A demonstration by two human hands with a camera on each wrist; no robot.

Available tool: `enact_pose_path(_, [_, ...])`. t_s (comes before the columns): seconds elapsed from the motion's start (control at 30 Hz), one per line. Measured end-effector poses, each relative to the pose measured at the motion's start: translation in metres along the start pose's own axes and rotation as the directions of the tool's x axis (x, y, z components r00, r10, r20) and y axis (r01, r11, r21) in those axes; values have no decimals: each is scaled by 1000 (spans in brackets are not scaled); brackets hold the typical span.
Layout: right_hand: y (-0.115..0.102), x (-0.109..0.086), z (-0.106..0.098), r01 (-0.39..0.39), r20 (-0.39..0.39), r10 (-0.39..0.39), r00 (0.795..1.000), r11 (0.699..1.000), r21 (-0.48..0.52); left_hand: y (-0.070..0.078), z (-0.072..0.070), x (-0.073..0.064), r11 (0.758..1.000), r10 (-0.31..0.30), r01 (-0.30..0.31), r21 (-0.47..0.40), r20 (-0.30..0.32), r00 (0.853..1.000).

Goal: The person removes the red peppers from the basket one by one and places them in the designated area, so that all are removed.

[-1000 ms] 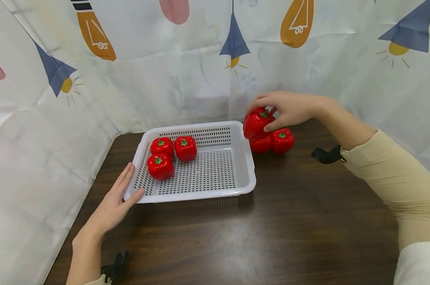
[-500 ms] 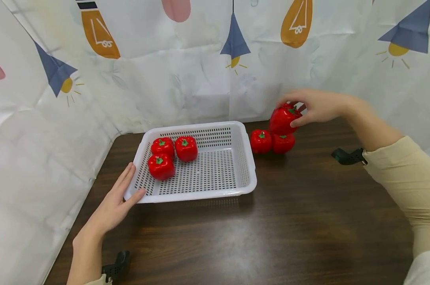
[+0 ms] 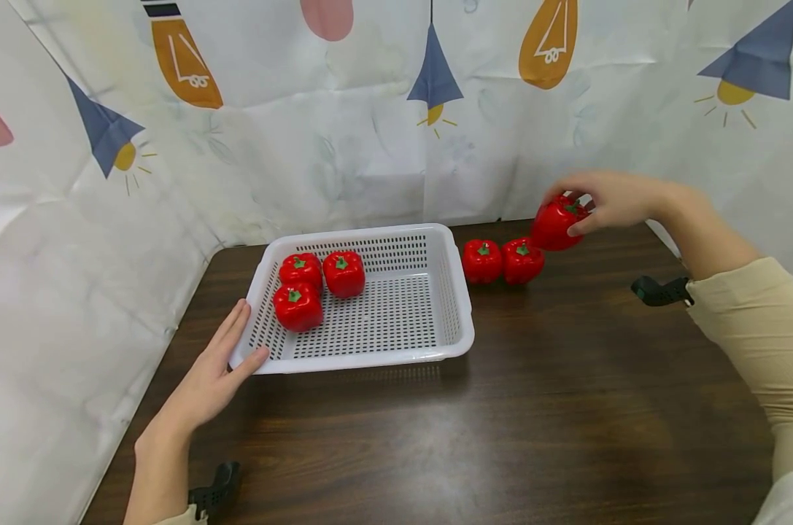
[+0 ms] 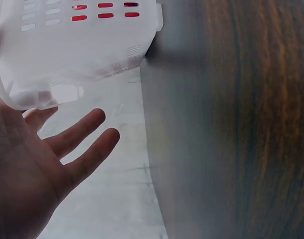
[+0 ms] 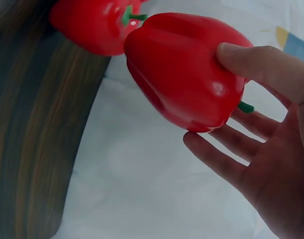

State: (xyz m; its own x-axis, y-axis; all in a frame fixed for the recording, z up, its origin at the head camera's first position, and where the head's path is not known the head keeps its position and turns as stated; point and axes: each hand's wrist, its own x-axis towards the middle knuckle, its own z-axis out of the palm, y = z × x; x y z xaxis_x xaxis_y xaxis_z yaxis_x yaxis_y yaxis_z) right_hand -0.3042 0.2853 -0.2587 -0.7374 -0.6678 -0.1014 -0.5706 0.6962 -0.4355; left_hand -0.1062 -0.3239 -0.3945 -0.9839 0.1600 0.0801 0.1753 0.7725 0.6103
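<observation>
Right of the basket (image 3: 357, 364), in the head view, the right hand (image 3: 616, 199) grips a pepper (image 3: 556, 223), now shifted rightward past two peppers (image 3: 482, 261), apparently extending their row. Left wrist: the left hand (image 4: 35, 164) spreads its fingers apart against the basket. Right wrist: thumb and fingers clamp the pepper.

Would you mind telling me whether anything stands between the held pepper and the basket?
Yes: two peppers stand side by side on the table, between the basket and the held pepper in the right hand.
</observation>
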Motion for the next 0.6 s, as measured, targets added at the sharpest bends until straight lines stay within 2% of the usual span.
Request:
enact_pose_path(0.33, [23,-2,8,-70,32,70,997,998,5,-1,0,0,1000,0,0,-7,0,1000])
enact_pose_path(0.6, [40,3,25,-107,71,105,992,994,33,0,1,0,1000,0,0,8,-5,1000])
